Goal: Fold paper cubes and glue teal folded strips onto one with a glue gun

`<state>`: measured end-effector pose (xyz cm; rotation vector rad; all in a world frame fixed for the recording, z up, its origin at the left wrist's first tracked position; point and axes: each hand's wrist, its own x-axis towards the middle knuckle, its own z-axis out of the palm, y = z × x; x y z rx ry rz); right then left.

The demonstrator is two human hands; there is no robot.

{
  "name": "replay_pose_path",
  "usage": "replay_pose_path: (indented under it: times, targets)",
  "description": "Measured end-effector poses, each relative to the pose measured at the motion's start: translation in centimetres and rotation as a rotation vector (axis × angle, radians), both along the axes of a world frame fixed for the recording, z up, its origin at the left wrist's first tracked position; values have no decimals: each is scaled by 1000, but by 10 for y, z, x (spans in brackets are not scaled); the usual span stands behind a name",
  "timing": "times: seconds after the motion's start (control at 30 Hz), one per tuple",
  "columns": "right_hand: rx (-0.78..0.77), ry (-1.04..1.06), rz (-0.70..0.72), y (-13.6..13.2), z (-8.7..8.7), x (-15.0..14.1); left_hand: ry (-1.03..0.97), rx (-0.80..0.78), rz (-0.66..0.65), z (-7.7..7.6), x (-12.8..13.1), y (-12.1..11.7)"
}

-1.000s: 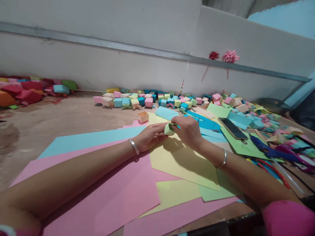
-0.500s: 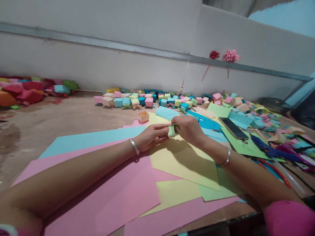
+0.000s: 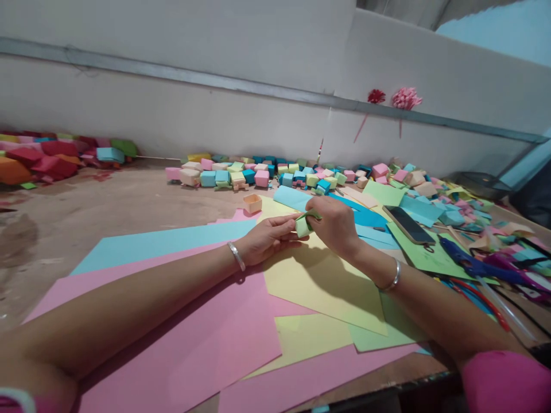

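pinching green paper [image 3: 303, 228] mid-frame are fingers of the left hand [image 3: 267, 236] and right hand [image 3: 334, 225]. a phone [image 3: 408, 225] lies centre right.

- The head camera is looking from above and behind the fingers [image 3: 282, 228], from the person's own side of the table [image 3: 142, 198].
- It is facing forward and down, with both forearms [image 3: 150, 307] running from the view's lower corners toward the fingers.
- It is viewing from fairly near, showing the fingers close to mid-view and taking in the wall [image 3: 172, 109] beyond them.
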<state>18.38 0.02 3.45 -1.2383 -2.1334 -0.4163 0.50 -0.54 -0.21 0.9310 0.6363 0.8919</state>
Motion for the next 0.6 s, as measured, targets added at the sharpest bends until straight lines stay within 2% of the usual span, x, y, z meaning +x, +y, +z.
replay_pose_path:
  times: [0.2,0.6]
  targets:
    - [-12,57,59,-4,5,0,-12,16,-5,-1,0,0]
    - [-265,78,276,4,16,5,12,-9,12,1,0,1]
